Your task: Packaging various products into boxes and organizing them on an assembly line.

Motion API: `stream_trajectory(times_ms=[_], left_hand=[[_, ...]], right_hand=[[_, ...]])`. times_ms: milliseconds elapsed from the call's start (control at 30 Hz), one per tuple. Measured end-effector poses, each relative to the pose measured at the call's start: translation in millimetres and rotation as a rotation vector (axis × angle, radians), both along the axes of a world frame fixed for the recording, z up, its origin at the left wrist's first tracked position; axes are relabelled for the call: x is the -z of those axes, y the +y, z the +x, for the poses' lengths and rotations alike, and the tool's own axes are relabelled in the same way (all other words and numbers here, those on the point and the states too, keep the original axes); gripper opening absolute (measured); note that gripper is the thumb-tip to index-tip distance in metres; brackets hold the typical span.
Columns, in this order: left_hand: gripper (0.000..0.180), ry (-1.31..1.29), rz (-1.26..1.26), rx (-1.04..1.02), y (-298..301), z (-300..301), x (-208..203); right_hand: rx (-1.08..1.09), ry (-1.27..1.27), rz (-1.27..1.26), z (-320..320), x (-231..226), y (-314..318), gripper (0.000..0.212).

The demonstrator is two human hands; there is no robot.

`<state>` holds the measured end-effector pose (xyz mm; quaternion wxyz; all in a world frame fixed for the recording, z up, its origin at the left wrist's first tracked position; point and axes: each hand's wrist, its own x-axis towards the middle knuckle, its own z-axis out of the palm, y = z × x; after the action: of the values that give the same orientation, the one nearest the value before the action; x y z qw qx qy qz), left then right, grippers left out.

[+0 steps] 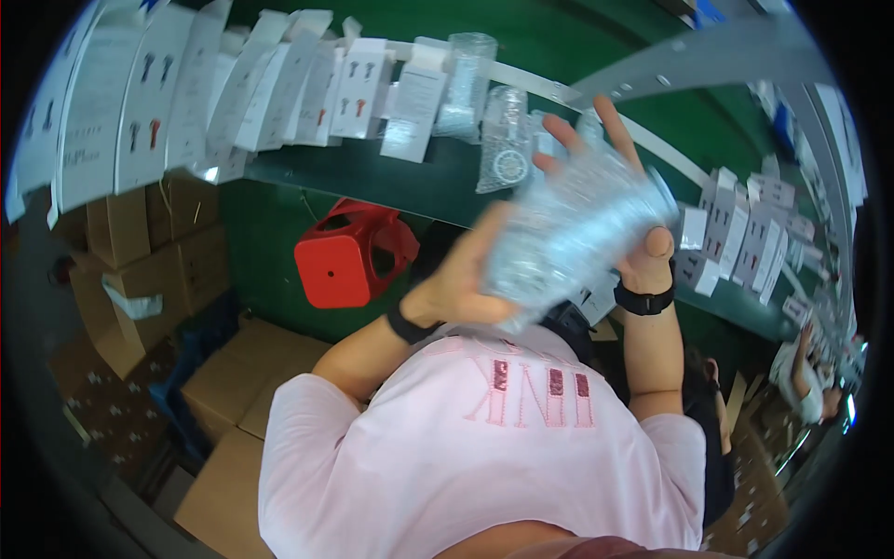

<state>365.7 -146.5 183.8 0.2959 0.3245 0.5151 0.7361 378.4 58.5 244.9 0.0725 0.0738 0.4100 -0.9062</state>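
Note:
Between my hands, above the front edge of the bench, is a light blue package in clear bubble wrap [577, 224], tilted up to the right. The item inside cannot be made out through the shiny wrap, which is slightly blurred. My left hand [458, 284] grips its lower left end, fingers curled round it. At the other end my right hand [647, 265] supports it, thumb at the near side and several fingers sticking out beyond the far side. Just past the package, a wrapped item with a round spoked part [508, 154] and another bubble-wrapped item [464, 88] lie on the bench.
Several white printed boxes [358, 88] stand in a row along the green bench [345, 177], with more white boxes [731, 224] at right. A red plastic stool [331, 270] is below the bench. Cardboard boxes [247, 373] are at left. A metal post [708, 56] rises far right.

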Motion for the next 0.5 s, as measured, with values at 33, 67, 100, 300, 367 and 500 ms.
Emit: stream_trajectory(times_ms=[33,67,100,300,367,500], left_hand=[[0.095,-0.339,0.052,0.091,16,13,-4],[0.098,-0.554,0.107,0.158,26,18,-6],[0.102,-0.764,0.165,0.21,32,22,-5],[0.102,0.433,-0.62,-0.081,18,-40,29],[0.112,0.556,-0.976,-0.495,8,-89,52],[0.121,0.853,-1.241,-0.846,-3,-157,141]], right_hand=[[-0.059,0.051,-0.119,0,12,10,0.137],[-0.114,0.112,-0.295,6,31,22,0.135],[-0.181,0.172,-0.48,8,46,27,0.134],[0.118,-0.003,-0.13,18,43,60,0.037],[0.155,-0.016,-0.064,19,41,69,0.036],[0.173,-0.039,-0.052,26,39,68,0.037]])
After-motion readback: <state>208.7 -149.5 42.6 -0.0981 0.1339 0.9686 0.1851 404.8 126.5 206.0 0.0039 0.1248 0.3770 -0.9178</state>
